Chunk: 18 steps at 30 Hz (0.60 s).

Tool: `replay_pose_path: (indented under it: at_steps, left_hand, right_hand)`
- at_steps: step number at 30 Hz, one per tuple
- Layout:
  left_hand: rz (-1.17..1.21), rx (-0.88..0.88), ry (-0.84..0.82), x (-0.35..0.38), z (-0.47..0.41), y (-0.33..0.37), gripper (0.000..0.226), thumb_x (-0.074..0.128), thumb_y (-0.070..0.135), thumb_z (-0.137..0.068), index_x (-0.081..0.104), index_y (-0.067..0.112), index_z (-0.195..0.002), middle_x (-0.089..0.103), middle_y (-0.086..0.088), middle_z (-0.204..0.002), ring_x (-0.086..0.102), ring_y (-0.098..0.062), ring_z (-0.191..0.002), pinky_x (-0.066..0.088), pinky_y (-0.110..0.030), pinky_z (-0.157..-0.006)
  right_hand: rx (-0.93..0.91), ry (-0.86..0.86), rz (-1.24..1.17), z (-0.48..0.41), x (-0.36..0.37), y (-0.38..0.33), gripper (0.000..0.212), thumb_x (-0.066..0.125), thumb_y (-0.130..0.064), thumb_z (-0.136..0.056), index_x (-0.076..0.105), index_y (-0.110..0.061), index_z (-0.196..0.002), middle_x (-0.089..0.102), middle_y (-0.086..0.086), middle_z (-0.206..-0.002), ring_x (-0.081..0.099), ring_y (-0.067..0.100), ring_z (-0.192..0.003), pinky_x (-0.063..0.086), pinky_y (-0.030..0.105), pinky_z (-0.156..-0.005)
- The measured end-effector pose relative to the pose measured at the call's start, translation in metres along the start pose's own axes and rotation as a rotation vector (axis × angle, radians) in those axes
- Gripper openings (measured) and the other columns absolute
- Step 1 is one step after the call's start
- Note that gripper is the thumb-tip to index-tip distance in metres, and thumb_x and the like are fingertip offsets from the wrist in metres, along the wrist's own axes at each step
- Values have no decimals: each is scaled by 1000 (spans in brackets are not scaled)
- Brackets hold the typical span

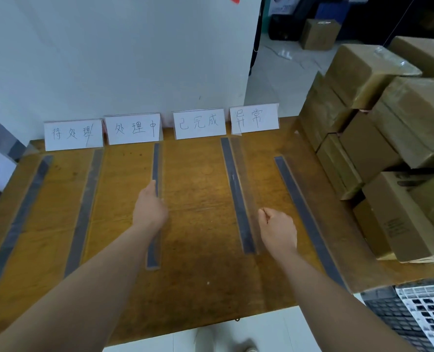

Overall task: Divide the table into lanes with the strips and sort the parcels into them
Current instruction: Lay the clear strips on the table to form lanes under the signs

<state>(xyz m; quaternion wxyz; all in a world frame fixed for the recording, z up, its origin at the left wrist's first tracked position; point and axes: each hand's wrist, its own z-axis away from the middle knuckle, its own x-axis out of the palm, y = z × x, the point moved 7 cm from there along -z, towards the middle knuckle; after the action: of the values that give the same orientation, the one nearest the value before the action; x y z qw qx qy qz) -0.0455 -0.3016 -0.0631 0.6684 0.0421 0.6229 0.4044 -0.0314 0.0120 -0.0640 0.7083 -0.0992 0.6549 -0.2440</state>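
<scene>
So your five strips point(237, 196) lie down the bench point(198, 250), marking four lanes under the four label cards point(199, 123) along the wall. Your left hand point(149, 209) pinches the middle strip point(156, 163) at mid-frame; your right hand point(278, 229) is curled shut, holding nothing visible. No parcels point(378, 138) sit in any lane; they stay stacked at the right edge, so sorting looks wholly ahead

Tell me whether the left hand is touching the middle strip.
Touching. The head view shows the left hand lying on the middle strip, fingers against its edge, the strip running on beneath the wrist.
</scene>
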Motion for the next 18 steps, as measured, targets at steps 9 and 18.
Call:
replay_pose_path:
  at_steps: [9, 18]
  left_hand:
    - [-55, 2, 52, -5, 4, 8, 65, 55, 21, -99, 23, 12, -154, 32, -13, -156, 35, -33, -141, 34, -47, -112]
    - [-145, 78, 110, -13, 8, 19, 64, 56, 29, -98, 28, 10, -152, 32, -13, -157, 29, -33, -144, 27, -46, -118]
  right_hand:
    - [-5, -28, -64, 8, -13, -7, 35, 47, -34, -99, 64, -7, -114, 70, 8, -104, 64, 23, -95, 53, 38, -82]
    - [1, -22, -74, 6, -13, -2, 45, 49, -39, -98, 55, -16, -135, 67, 2, -122, 62, 20, -110, 52, 39, -93]
